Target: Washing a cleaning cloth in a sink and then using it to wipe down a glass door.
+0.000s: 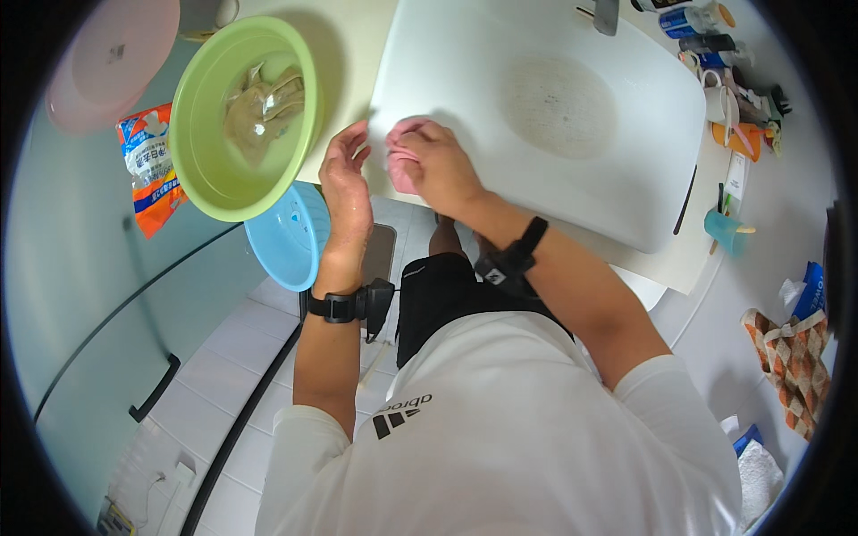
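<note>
My right hand [440, 170] is closed around a small folded pink cloth [403, 170] at the left rim of the white sink [465, 107]. My left hand [347, 183] is beside it, apart from the cloth, with its fingers slightly bent and nothing visible in them. Wet spots glisten on the left palm and wrist. Left of that hand stands a green basin [198, 116] on the counter's edge. A beige cloth [261, 112] lies in the water inside it.
Beneath the green basin is a blue basin [284, 241]. An orange, white and blue bag [150, 165] and a pink basin [112, 58] are at the far left. A faucet [606, 16] overhangs the sink; bottles [693, 20] and an aqua cup [724, 230] line the right side.
</note>
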The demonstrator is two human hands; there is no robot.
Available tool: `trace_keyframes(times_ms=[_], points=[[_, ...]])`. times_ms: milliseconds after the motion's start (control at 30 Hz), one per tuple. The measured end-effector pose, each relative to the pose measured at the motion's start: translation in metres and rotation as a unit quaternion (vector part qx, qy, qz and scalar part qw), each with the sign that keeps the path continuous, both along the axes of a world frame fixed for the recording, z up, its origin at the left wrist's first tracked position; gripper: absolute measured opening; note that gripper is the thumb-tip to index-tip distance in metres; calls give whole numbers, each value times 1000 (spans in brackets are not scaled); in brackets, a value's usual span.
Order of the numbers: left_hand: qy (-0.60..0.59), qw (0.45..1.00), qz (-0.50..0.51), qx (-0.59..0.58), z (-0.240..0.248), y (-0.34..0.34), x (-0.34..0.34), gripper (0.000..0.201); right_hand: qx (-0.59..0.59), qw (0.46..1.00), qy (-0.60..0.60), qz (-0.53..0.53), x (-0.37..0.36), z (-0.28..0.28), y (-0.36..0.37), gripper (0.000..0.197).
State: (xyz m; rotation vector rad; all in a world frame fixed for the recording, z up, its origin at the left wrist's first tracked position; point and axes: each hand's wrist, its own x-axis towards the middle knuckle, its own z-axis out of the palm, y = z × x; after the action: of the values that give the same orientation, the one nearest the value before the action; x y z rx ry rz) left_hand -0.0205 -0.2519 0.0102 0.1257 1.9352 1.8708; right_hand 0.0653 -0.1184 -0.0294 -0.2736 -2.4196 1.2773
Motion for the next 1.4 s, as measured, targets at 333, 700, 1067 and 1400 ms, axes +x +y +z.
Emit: trace_keyframes(times_ms=[333, 700, 1067, 1400], points=[[59, 998, 25, -14, -10, -16, 25, 64, -38, 998, -50, 0, 20, -20, 18, 29], [13, 1000, -24, -6, 7, -40, 30, 80, 72, 958, -48, -275, -152, -66, 116, 42], [29, 996, -78, -15, 20, -2, -15, 80, 90, 954, -115, -263, -127, -63, 126, 34], [19, 992, -123, -30, 20, 10, -20, 79, 41, 965, -48, -254, -149, -36, 146, 30]])
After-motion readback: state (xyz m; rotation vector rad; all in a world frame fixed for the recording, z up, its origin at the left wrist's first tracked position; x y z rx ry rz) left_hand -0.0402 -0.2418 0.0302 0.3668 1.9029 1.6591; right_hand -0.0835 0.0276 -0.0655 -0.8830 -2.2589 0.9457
